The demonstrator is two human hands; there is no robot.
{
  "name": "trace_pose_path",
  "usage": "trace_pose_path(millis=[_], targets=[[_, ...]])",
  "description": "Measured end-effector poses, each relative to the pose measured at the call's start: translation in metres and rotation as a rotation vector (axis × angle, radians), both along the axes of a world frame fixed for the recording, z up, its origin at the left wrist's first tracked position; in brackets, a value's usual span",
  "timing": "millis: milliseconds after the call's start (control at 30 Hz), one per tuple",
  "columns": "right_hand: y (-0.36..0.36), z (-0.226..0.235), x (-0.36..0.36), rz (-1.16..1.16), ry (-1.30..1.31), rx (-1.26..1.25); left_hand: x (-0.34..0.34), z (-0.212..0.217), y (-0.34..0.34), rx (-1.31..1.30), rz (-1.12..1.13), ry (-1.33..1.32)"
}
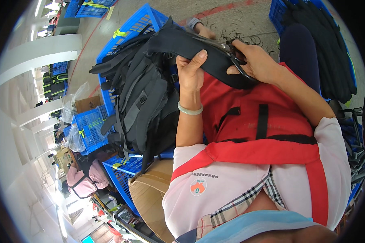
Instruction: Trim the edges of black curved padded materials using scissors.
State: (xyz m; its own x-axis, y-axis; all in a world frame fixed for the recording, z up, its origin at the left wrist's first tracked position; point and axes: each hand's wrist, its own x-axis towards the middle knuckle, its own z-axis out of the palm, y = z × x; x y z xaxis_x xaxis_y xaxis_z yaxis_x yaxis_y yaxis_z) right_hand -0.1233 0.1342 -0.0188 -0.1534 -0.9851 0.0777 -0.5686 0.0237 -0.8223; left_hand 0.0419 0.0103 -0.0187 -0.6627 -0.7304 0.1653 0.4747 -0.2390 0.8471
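Note:
A long black padded strap lies across my lap, its lower end over a red apron. My left hand is closed on the strap's near edge, thumb on top; a pale bangle circles that wrist. My right hand grips a pair of scissors by the dark handles. Their blades point left along the strap's far edge; whether they touch it I cannot tell. Beside my left arm, a blue crate is heaped with black padded straps, one bearing a buckle.
At upper right stands another blue crate full of long black pieces. Dark scraps litter the floor beyond my hands. An open cardboard box is by my left side. A person in pink is at far left.

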Motion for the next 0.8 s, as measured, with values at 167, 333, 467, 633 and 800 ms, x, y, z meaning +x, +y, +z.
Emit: trace_pose_path(millis=[167, 333, 467, 633, 800], targets=[[0.000, -0.006, 0.001, -0.005, -0.132, 0.021, -0.005, 0.003, 0.005, -0.004, -0.001, -0.016], [0.001, -0.022, 0.004, -0.061, -0.393, -0.085, -0.010, -0.001, -0.003, 0.051, -0.084, -0.008], [0.000, -0.013, -0.007, -0.145, -0.398, -0.137, -0.029, -0.007, 0.000, 0.034, -0.021, -0.055], [0.004, -0.006, -0.018, -0.166, -0.506, -0.104, -0.054, -0.012, -0.005, 0.059, -0.163, -0.041], [0.021, -0.006, -0.034, -0.219, -0.603, -0.046, -0.058, -0.001, -0.002, 0.094, -0.112, -0.036]])
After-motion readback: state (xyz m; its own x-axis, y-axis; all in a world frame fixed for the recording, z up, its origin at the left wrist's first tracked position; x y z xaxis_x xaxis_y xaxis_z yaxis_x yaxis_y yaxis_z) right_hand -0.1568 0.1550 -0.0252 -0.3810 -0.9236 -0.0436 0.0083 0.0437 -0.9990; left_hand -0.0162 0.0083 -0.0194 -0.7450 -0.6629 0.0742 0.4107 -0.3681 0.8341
